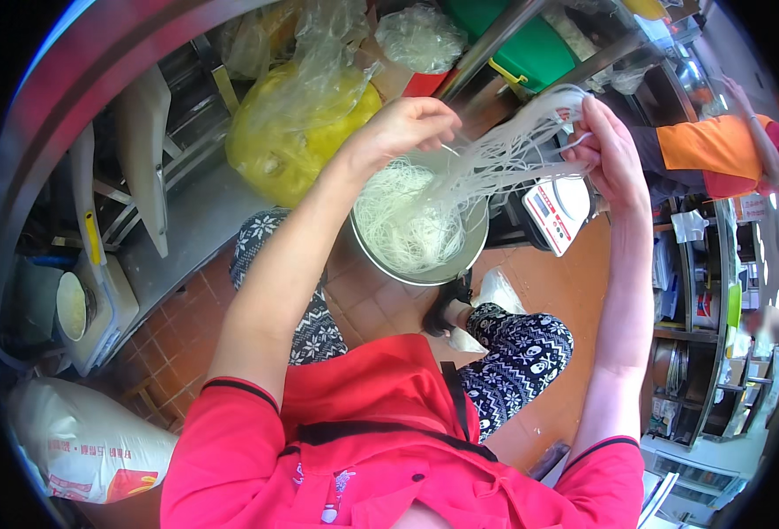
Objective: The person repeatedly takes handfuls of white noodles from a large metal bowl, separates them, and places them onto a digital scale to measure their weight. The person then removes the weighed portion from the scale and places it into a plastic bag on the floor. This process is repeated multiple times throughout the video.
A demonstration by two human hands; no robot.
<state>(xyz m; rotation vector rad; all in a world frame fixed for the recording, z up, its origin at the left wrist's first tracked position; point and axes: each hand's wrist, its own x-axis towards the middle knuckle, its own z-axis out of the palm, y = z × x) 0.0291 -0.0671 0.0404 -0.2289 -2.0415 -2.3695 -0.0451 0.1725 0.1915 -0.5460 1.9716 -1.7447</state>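
My right hand [611, 152] is raised and pinches a bundle of long, thin white noodles [508, 152], apparently rice vermicelli. The strands stretch down and left from it into a deep round metal pot [474, 254]. A tangled heap of the same noodles [416, 228] lies in that pot, between my knees. Above the pot's left side is my left hand [412, 125], its fingers curled close to the stretched strands. A short white strand shows just below those fingertips; whether they grip it is unclear.
A digital scale [553, 211] stands right of the pot. A yellow bag [297, 132] sits on the metal shelf at left, near a cleaver-like blade [148, 152]. A green tub [535, 49] lies beyond. A large white sack [92, 440] is at lower left. Another person [713, 155] stands at right.
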